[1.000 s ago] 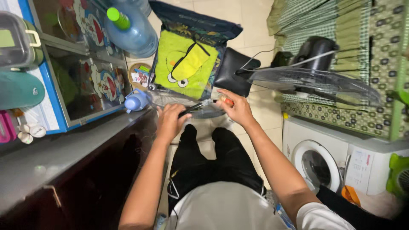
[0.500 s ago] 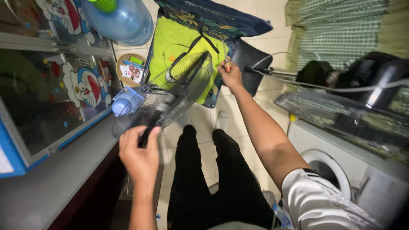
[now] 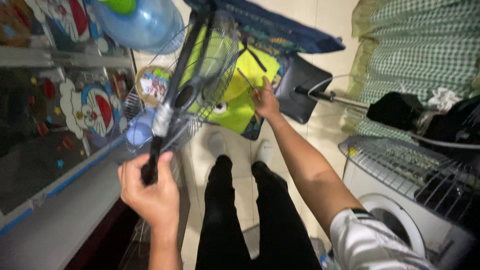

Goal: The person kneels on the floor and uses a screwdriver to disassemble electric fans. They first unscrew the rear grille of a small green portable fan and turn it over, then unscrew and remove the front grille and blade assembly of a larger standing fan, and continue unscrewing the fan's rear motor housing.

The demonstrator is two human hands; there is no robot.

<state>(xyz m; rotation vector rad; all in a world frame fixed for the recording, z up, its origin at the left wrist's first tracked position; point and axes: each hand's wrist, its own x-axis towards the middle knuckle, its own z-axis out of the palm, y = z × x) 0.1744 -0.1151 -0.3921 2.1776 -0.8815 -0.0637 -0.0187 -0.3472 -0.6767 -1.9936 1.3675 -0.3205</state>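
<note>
The left hand (image 3: 150, 187), now drawn nearer, grips the dark handle of the wire fan guard (image 3: 200, 75), raised higher against the blue water bottle (image 3: 142, 22). Farther right, the right hand (image 3: 265, 102) has shifted down, pinching a thin rod (image 3: 246, 80) beside the yellow bag (image 3: 240, 100).

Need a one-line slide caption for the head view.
Left hand grips the rim of a round black wire fan guard; right hand holds a thin screwdriver beside it, above the tiled floor.

Pale tiled floor (image 3: 235, 150) under white-socked feet (image 3: 217, 145), black fan base (image 3: 302, 90).
</note>
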